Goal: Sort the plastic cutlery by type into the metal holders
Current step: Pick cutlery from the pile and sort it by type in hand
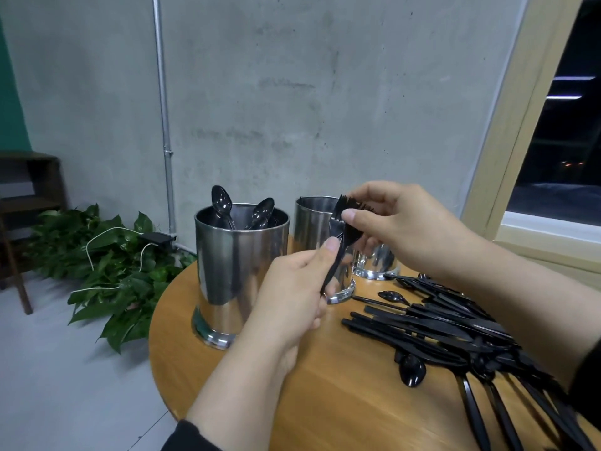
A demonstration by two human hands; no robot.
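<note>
Left hand (pixel 292 288): its thumb and fingers (pixel 331 245) are curled around the handle of a black fork (pixel 338 255), pinching it.
Right hand (pixel 400 222): its fingers pinch the top ends of a small bunch of forks (pixel 353 206), just above the middle holder (pixel 312 229).
Spoon holder (pixel 239 268): a shiny metal cup on the left with black spoons (pixel 260 213) standing in it.
Third holder (pixel 377 265): mostly hidden behind the right hand.
Cutlery pile (pixel 455 333): lots of black knives, spoons and forks lying mixed up on the right side of the table (pixel 341 402).
In the way: the two big holders stand close together right in front of the hands.
Table edge: round, curving just left of the spoon holder.
Open room: bare wood near the person, between the arms.
Around: green plant (pixel 107 265) on the floor at left, grey wall (pixel 292 92) behind, window (pixel 566 125) at right.
</note>
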